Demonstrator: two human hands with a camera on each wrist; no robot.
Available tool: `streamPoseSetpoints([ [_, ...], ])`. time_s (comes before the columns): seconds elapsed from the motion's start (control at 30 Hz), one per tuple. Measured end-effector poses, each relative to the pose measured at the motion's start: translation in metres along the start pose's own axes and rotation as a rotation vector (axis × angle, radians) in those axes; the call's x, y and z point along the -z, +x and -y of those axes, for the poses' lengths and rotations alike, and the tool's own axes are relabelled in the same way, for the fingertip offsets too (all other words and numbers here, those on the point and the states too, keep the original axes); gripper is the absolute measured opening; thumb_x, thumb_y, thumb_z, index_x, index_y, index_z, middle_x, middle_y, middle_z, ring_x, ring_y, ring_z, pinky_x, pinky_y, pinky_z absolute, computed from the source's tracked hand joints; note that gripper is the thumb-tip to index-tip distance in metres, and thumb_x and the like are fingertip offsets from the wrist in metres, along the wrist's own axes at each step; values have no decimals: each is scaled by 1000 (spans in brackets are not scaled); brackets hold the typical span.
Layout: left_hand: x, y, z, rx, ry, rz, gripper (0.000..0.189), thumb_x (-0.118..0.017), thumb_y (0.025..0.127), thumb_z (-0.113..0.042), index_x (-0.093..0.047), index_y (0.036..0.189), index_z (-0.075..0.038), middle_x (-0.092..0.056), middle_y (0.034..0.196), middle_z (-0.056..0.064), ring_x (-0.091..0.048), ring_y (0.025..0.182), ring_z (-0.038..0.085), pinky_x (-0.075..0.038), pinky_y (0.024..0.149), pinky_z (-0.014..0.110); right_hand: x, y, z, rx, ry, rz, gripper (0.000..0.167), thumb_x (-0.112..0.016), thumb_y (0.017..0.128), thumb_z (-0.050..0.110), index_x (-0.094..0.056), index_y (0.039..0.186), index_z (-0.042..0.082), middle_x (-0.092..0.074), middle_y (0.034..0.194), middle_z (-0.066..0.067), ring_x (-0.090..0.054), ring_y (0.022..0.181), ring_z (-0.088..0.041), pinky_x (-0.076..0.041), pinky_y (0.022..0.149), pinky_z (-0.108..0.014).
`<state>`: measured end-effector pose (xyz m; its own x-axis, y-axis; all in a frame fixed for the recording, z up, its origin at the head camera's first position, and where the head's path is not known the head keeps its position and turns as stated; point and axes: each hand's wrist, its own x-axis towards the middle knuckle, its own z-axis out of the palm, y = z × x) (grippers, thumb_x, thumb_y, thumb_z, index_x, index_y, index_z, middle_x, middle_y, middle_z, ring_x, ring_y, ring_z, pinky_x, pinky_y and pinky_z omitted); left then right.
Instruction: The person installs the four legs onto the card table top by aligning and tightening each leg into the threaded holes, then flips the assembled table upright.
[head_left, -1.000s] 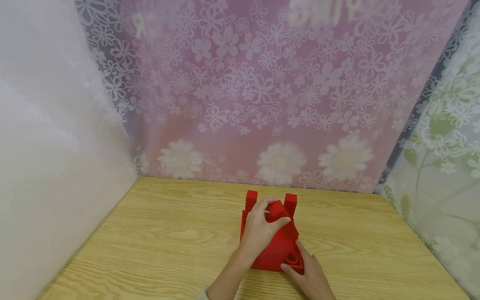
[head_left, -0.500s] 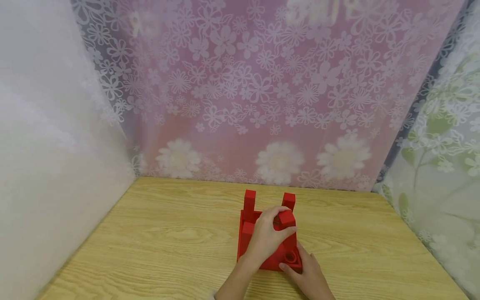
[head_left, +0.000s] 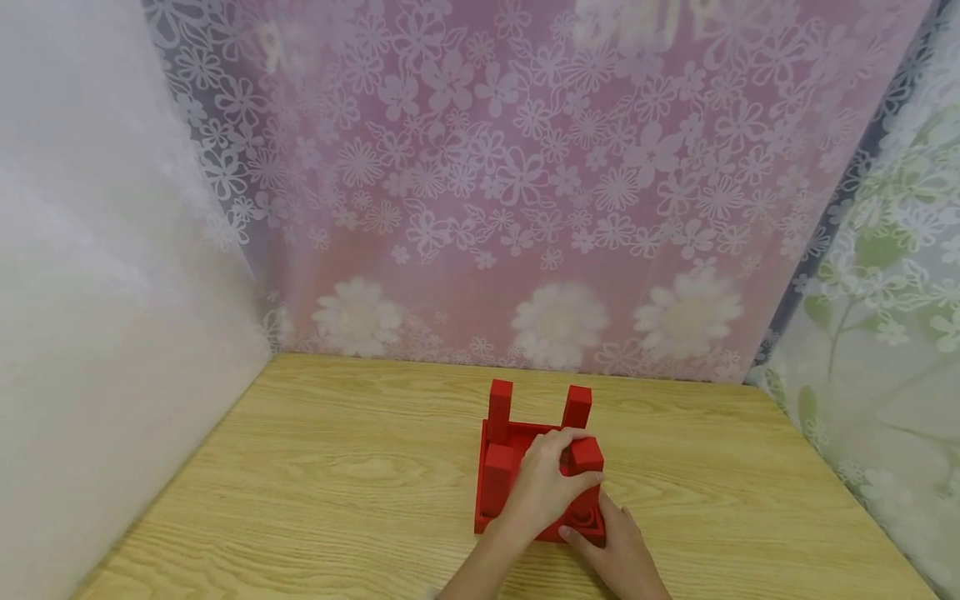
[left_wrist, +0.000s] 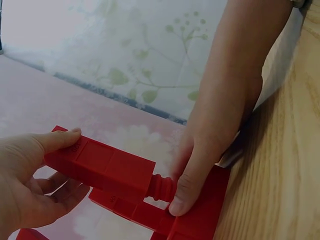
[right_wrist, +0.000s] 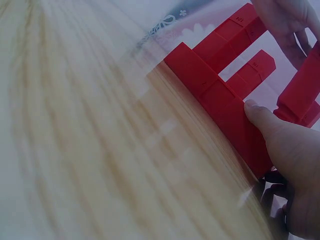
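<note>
An upturned red stool seat lies on the wooden table, with three red legs standing up from it: far left, far right and near left. My left hand grips a loose stool leg between thumb and fingers above the near right corner. In the left wrist view this leg's threaded end points toward that corner, beside the right thumb; whether it touches the socket, I cannot tell. With my right hand I hold the seat's near right corner, thumb over the rim.
The wooden table stretches out around the stool. A pink flowered curtain hangs behind it, a pale wall covering stands to the left and a green-leaved sheet to the right.
My left hand has carried the leg right and nearer, turning it from a slant to more upright over the near right corner. The right hand keeps its place on the seat.
</note>
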<state>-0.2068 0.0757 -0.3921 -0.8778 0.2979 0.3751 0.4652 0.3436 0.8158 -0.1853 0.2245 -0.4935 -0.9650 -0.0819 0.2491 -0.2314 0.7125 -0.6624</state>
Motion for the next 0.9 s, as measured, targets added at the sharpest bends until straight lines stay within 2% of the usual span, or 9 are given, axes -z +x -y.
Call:
streamPoseSetpoints([
  [0.17,-5,0,4,-21,4,3,41,-77,76,-16,-62,114,-18,-56,95,-10,-47,90,7,-44,67,20,-1,0,-1,19,13,-28,65,-69,79,42,-46,128,6,-61,109,0,-55,104,-26,-23,93,-63],
  [0.3,-8,-1,8,-28,6,9,40,-76,76,-16,-62,114,-18,-57,95,-10,-46,89,6,-43,67,20,-1,-1,-1,32,18,-46,59,-71,79,39,-51,123,5,-61,106,1,-57,100,-25,-25,92,-61],
  [0.7,-15,0,14,5,28,34,42,-76,76,-18,-62,115,-19,-57,96,-10,-46,90,7,-43,68,21,0,0,0,-9,18,-26,61,-71,78,39,-50,121,1,-63,103,0,-56,101,-28,-19,96,-62],
  [0.9,-20,-3,13,23,6,4,39,-75,78,-23,-62,114,-23,-56,100,-11,-47,93,9,-44,70,23,0,-2,0,21,-3,-40,57,-72,78,37,-52,119,2,-62,101,4,-57,95,-23,-27,92,-57],
])
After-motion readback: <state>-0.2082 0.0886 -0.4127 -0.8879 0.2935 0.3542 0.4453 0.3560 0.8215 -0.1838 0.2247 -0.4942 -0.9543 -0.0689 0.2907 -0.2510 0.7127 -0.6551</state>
